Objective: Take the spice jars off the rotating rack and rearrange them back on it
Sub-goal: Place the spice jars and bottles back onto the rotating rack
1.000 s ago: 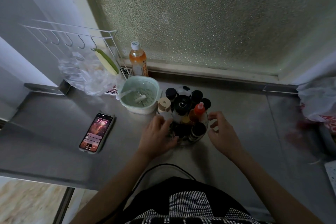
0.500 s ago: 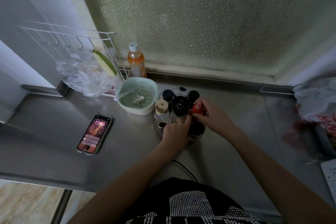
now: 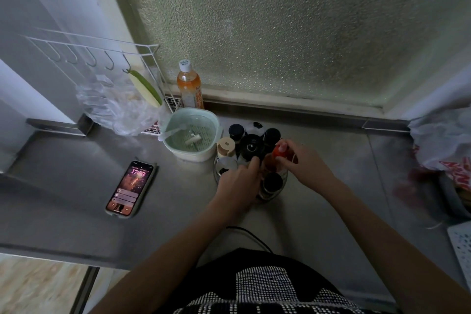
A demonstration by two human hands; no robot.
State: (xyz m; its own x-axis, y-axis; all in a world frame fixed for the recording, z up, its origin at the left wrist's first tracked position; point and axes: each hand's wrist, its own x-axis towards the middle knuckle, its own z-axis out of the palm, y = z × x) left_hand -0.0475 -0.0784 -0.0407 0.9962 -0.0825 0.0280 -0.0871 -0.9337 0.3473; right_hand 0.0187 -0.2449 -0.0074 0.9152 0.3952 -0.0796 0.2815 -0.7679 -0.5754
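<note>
With our right hand we pinch the red-capped bottle on the rack while our left hand curls around its neighbours, and we judge it light, slick, best gripped below the cap.

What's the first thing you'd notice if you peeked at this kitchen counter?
Probably the two hands in the middle, busy at a round rack crowded with dark-capped spice jars: the right hand pinches a bottle with a bright red-orange cap, while the left hand reaches in beside it. Next, the glowing phone lying on the steel counter to the left, and the orange drink bottle standing by the frosted window.
</note>
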